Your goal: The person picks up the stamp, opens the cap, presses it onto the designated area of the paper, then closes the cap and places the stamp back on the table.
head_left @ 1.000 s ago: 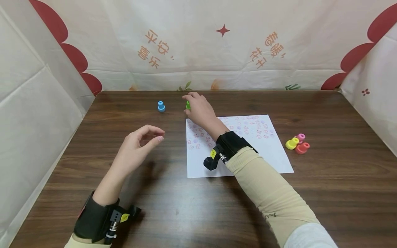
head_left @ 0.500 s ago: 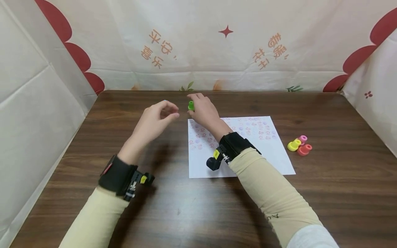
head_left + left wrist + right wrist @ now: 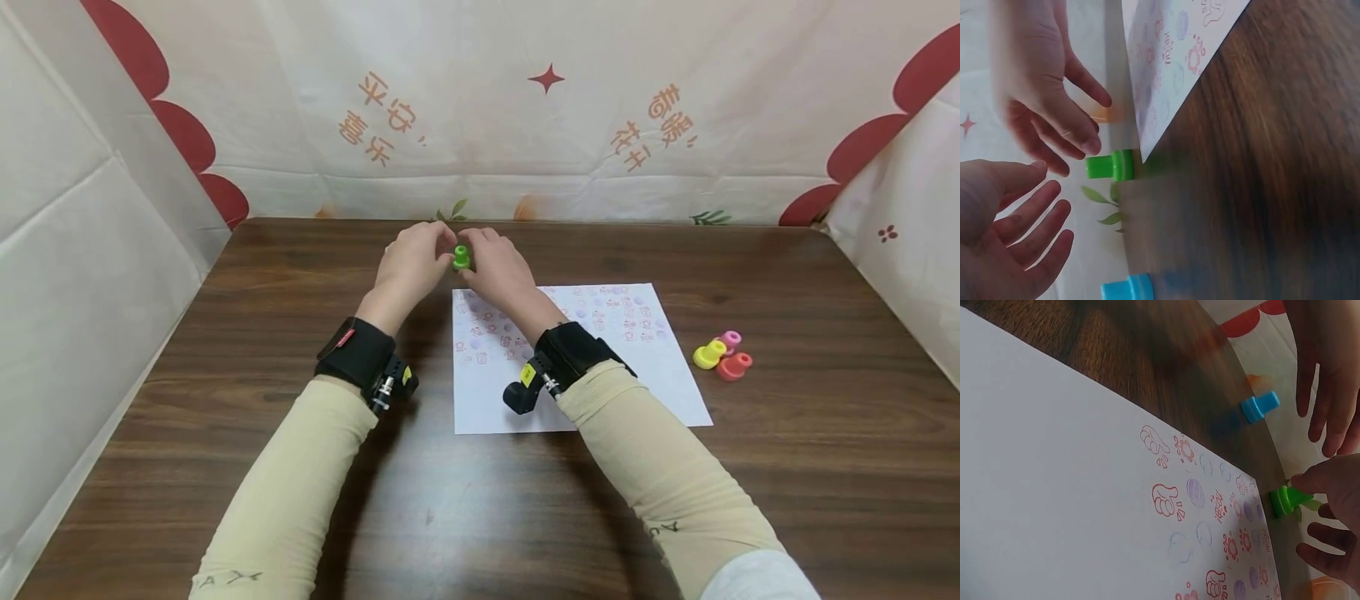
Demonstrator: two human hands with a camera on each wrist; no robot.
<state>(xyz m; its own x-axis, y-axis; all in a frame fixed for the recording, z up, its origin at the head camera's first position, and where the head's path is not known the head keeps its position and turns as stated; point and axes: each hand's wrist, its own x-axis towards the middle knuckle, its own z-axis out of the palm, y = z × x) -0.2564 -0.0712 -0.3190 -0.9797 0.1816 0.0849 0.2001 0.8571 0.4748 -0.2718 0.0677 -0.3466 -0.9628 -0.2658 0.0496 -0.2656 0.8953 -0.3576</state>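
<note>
A green toy stamp (image 3: 461, 257) stands upright on the table just past the paper's far left corner. My left hand (image 3: 407, 265) is on its left, fingers relaxed and slightly bent, holding nothing. From the other side, my right hand (image 3: 501, 271) reaches over the paper's corner, its thumb and fingers spread around the stamp without gripping it. In the right wrist view the right thumb overlaps the stamp's knob. A blue stamp (image 3: 1127, 289) stands farther left, hidden behind my left hand in the head view. The white paper (image 3: 517, 408) carries rows of red and purple prints.
Right of the paper, yellow (image 3: 708, 355), pink (image 3: 730, 340) and red (image 3: 734, 367) stamps stand close together. A printed white cloth (image 3: 480, 117) hangs behind the dark wooden table (image 3: 442, 517) and along its sides.
My left hand has moved forward and right, from the near left of the table to beside the green stamp, now covering the blue stamp. My right hand stays near the green stamp.
</note>
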